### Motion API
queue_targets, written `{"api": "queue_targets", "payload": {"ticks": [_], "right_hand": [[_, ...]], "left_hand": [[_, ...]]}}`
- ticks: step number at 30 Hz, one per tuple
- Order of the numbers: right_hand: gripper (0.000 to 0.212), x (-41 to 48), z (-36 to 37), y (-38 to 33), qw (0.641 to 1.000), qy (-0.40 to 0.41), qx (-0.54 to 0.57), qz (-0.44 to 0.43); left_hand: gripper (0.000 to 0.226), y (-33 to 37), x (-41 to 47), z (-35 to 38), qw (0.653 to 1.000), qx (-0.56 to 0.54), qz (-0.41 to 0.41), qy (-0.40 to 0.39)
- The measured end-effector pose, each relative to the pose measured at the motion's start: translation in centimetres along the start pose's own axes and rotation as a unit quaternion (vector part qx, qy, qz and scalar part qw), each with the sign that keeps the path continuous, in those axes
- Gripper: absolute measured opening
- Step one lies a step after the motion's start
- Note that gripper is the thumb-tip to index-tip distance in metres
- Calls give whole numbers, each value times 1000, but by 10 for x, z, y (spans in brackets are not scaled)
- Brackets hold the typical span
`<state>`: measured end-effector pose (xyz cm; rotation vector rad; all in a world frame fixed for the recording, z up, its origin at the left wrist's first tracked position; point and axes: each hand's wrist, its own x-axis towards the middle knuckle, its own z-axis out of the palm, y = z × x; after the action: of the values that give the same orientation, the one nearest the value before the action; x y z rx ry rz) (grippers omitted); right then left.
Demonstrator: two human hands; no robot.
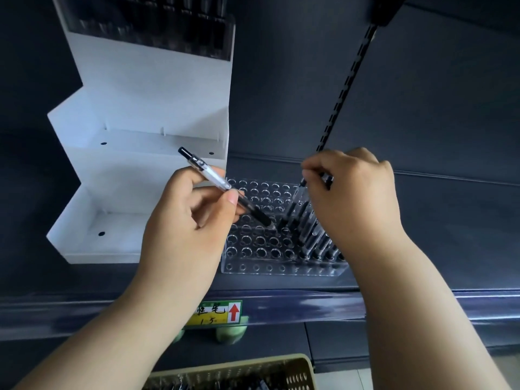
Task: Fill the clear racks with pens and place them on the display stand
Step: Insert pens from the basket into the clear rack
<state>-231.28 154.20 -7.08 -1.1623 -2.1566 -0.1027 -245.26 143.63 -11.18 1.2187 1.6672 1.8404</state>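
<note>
Head view, looking down at a clear rack on a dark shelf, just right of a white display stand. Holes open across the rack's left and middle; black-and-clear pens standing along its right side. Above the rack's middle, a tilted pen, pinched between thumb and fingers of the left hand, dark grip end down near the holes, clicker end pointing far left. Over the right rows, the right hand, fingers curled, gripping the top of another pen that leans into the rack. On the stand's far top tier, a filled rack, blurred. On the shelf's near edge, a yellow-green price label with 1 red arrow. Nearest, a yellowish perforated basket holding dark pens.
</note>
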Motion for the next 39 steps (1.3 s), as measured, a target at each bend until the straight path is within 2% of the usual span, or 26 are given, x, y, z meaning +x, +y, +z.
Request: {"api": "queue_targets", "payload": {"ticks": [7, 15, 22, 26, 31, 35, 39], "right_hand": [[21, -6, -3, -5, 996, -40, -49, -70], [35, -8, -13, -4, 989, -88, -87, -82], [40, -7, -20, -2, 995, -37, -55, -72], [37, -7, -25, -2, 999, 10, -12, -39], [41, -10, -29, 5, 1000, 14, -1, -16], [41, -11, -34, 11, 999, 38, 28, 2], [40, -12, -34, 13, 999, 37, 34, 10]], "left_hand": [[16, -1, 2, 10, 1000, 7, -7, -20], [25, -6, 11, 24, 998, 37, 15, -51], [24, -15, 20, 36, 989, 104, 36, -96], [29, -12, 29, 45, 982, 137, 82, -100], [25, -8, 33, 54, 967, 177, 130, -130], [13, -13, 33, 56, 946, 249, 122, -166], [16, -22, 29, 58, 932, 290, 90, -195]]}}
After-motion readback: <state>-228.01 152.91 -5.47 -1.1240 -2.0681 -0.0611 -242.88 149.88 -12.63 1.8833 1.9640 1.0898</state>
